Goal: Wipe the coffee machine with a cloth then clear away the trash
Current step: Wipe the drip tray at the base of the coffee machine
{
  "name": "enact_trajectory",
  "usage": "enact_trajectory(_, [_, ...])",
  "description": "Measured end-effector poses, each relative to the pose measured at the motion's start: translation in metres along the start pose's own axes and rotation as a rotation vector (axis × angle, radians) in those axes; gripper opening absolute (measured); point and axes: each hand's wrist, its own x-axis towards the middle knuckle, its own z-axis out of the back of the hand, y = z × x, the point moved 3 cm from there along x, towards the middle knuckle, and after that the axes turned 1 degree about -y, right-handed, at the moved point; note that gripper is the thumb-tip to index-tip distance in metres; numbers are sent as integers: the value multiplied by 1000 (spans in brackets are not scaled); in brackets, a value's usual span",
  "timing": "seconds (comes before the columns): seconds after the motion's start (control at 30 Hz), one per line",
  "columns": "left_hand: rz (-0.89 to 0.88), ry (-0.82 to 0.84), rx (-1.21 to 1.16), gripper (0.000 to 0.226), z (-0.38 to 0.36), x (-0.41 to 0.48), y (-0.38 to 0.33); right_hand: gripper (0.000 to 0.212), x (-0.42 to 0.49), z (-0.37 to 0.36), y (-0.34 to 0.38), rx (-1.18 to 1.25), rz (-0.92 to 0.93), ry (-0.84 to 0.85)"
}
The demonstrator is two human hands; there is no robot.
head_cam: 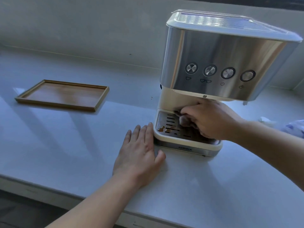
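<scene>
A steel and cream coffee machine (pixel 218 60) stands on the white counter at the right. Its drip tray (pixel 166 122) has a slotted metal grate with brown coffee stains near the front left. My right hand (pixel 209 120) is under the machine's head, closed on a dark brownish cloth (pixel 182 119) pressed onto the grate. My left hand (pixel 139 148) lies flat on the counter, fingers apart, with its fingertips against the left side of the machine's base.
An empty wooden tray (pixel 64 94) lies on the counter (pixel 65 145) at the left. Something white and blue-patterned (pixel 292 127) shows at the right edge, behind my right arm. The counter's front edge runs along the bottom left. A wall is behind.
</scene>
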Motion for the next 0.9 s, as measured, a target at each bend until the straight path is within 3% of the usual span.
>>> enact_trajectory(0.13, [2, 1, 3, 81, 0, 0, 0, 20, -11, -5, -8, 238, -168, -70])
enact_trajectory(0.27, [3, 14, -1, 80, 1, -1, 0, 23, 3, -2, 5, 654, -230, -126])
enact_trajectory(0.37, [1, 20, 7, 81, 1, -1, 0, 21, -9, -3, 0, 534, -206, -250])
enact_trajectory(0.5, [1, 4, 13, 81, 0, 0, 0, 18, -36, -19, -7, 205, -197, -266])
enact_trajectory(0.67, [5, 1, 11, 80, 0, 0, -1, 18, -10, -29, 13, 331, -225, -254])
enact_trajectory(0.8, [1, 11, 10, 80, 1, 0, -1, 27, 8, -22, 13, 485, -148, -129])
enact_trajectory(0.9, [2, 7, 12, 81, 2, 0, 0, 28, -14, -16, -6, 438, -95, -77])
